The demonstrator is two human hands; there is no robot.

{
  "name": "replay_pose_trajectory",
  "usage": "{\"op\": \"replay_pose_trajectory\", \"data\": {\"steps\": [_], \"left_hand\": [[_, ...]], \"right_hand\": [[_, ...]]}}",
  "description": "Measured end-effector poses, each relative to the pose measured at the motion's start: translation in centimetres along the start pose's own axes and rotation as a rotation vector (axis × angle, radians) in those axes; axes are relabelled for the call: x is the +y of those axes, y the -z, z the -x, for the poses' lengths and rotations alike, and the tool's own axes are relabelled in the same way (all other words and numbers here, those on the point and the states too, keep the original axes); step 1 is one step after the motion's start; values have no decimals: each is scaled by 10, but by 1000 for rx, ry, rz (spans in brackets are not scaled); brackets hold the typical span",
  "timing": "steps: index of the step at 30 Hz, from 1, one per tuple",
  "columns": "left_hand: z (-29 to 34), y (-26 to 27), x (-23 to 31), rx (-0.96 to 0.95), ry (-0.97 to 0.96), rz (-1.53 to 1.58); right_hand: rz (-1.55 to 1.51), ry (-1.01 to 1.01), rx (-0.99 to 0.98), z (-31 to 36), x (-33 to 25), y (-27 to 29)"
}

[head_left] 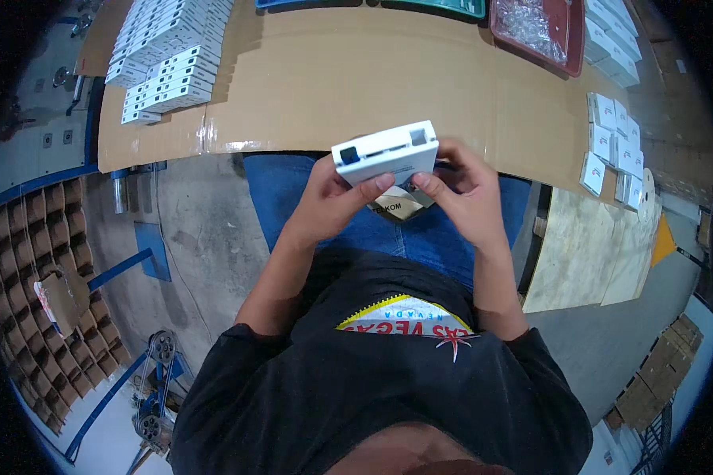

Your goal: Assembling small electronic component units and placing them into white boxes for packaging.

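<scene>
Above my lap, at the near edge of the cardboard-covered table [356,87], I hold a small white plastic case [394,165]. One narrow side faces up and shows a black socket at its left end, a slot along the middle and a pale grey opening at its right end. My left hand [330,198] grips the left end, its thumb on the broad face. From the right my right hand [469,190] holds it, the thumb likewise on that face and the fingers behind. Just below the thumbs is a pale, shiny piece [402,207] with dark lettering; I cannot tell what it is.
Tall stacks of similar white cases [174,47] stand at the table's far left. A blue tray [297,4], a green tray [451,9] and a red tray [576,47] of clear plastic bits line the back. Small white boxes [610,138] are grouped at the right edge.
</scene>
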State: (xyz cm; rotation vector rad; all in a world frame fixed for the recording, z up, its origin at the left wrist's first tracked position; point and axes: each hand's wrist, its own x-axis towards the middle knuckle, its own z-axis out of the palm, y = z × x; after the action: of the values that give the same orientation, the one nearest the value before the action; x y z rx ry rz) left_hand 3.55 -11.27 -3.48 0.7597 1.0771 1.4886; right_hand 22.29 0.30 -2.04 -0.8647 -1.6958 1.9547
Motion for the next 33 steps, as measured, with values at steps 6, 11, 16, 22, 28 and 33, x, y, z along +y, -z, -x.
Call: {"op": "replay_pose_trajectory", "data": {"steps": [6,11,16,22,28,33], "left_hand": [[4,-10,17,-116,32,-153],[1,-16,20,-201,-34,-154],[0,-15,14,-222,-94,-210],[0,-16,18,-226,-71,-167],[-4,-20,15,-248,-140,-279],[-2,-15,8,-257,-112,-345]], "right_hand": [[52,396,-42,-4,-8,8],[38,448,1,-1,-2,9],[91,512,-32,-2,3,15],[-43,400,-36,4,-11,9],[-56,462,-80,1,-13,16],[-53,446,-58,1,-7,16]]}}
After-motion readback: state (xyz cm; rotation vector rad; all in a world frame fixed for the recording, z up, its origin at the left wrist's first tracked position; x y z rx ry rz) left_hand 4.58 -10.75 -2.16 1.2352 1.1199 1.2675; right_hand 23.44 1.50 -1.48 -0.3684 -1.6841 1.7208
